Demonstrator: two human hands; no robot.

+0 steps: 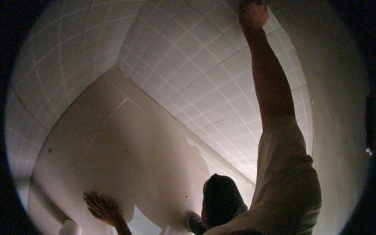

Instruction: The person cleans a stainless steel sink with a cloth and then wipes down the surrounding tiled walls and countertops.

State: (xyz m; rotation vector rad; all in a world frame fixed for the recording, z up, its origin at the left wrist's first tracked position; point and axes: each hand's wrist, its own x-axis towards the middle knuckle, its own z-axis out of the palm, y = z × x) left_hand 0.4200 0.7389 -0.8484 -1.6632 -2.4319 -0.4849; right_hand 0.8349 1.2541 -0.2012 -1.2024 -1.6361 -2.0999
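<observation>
My right arm rises from the lower right in a pale short sleeve. It reaches up along the pale tiled surface point(211, 94), where my right hand point(254, 15) is a dark, rounded shape at the top edge. Its fingers look curled in; what they hold, if anything, is lost in shadow and beyond the frame. At the lower left, my left hand point(102, 207) has its fingers stretched out and grips nothing. It lies over the plain brownish surface point(117, 145); whether it touches that surface I cannot tell.
A dark rounded shape, apparently another person's head point(223, 199), is left of my sleeve. A smaller dark thing point(192, 222) beside it is unclear. A white rounded object point(70, 227) stands at the lower left edge. Tiled surfaces meet in a corner; a plain wall point(337, 117) runs along the right.
</observation>
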